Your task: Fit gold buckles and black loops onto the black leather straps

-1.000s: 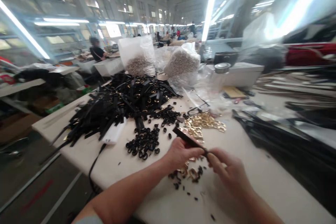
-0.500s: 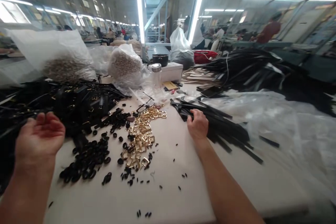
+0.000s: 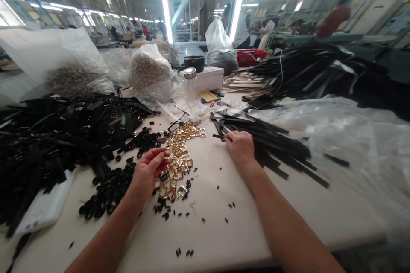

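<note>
My left hand (image 3: 149,170) hovers palm-up over the near edge of a spread of gold metal buckles (image 3: 179,153), its fingers curled and the tips touching the buckles; nothing is clearly held. My right hand (image 3: 240,146) lies on the white table (image 3: 218,230) with its fingers pinched on the end of a black strap (image 3: 221,136) at the edge of a pile of black straps (image 3: 272,140). Black loops (image 3: 109,187) lie left of the buckles.
A big heap of black straps with buckles (image 3: 57,136) covers the left. Clear bags of small parts (image 3: 149,72), a jar (image 3: 191,87) and a white box (image 3: 209,79) stand behind. Crumpled clear plastic (image 3: 346,136) lies right. A phone (image 3: 41,209) rests near left. People work far behind.
My left hand came in from the far left heap to the gold buckles. My right hand shifted slightly nearer along the strap pile. The view tilted down a little.
</note>
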Available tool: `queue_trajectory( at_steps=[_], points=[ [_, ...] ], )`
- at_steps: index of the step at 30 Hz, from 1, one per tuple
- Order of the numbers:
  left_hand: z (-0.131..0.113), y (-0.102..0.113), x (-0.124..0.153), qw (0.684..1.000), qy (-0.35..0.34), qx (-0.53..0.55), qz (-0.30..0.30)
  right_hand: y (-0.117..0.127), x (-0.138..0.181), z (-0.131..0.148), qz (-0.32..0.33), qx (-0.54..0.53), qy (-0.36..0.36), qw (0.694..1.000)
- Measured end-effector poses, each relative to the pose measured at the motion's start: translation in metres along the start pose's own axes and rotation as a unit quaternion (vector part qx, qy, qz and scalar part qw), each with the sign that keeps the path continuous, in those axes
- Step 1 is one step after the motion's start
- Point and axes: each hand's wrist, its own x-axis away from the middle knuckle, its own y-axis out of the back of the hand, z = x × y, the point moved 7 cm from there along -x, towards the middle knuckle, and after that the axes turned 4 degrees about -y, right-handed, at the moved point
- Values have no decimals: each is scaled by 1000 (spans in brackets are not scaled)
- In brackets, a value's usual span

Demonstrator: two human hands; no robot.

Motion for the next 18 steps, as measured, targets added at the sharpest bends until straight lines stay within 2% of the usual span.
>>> queue_trajectory(
  at_steps=[2,4,7,12,14,18],
  points=[
    [0,-4,2,999,-10,-45,14,-1,8,28,16,-79,78,994],
    [2,-11,4,994,-11,-102,45,-1,21,57,35,-170,140,975],
    [7,-22,9,984,0,-150,92,-7,39,87,97,-302,155,935],
    [19,-27,14,981,34,-141,128,-22,53,102,192,-402,100,890],
    [23,-24,14,983,52,-129,121,-23,54,102,202,-405,101,886],
    [20,-14,9,991,66,-93,77,-20,54,102,184,-378,125,899]
  ],
)
